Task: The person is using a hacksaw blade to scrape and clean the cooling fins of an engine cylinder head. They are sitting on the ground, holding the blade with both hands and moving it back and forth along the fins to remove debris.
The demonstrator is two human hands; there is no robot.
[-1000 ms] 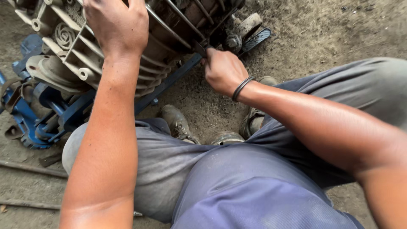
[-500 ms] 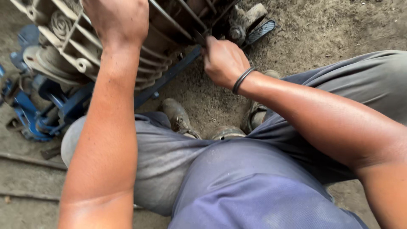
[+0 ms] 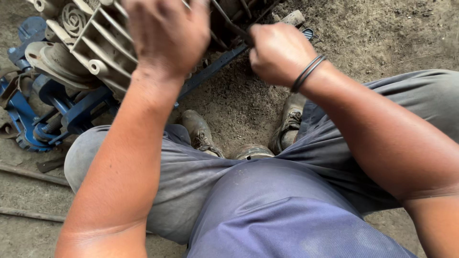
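Observation:
A dirty beige finned engine casing (image 3: pixel 91 48) lies on a blue metal frame (image 3: pixel 71 112) at the top left. My left hand (image 3: pixel 167 33) rests on top of the casing, its fingers hidden behind the top edge. My right hand (image 3: pixel 277 52), with dark bands on the wrist, is closed around a thin dark tool (image 3: pixel 236 31) that pokes into the casing's fins. I sit on the ground with my knees bent, in grey trousers (image 3: pixel 191 177).
Sandy dirt ground (image 3: pixel 382 38) spreads to the right. My worn boots (image 3: pixel 201 134) sit between my legs. Rusty metal rods (image 3: pixel 28 174) lie at the lower left. A grey block-shaped part (image 3: pixel 294 18) lies beyond my right hand.
The view has closed in on the casing. My right hand has moved up toward the fins with the tool. My left hand stays on the casing.

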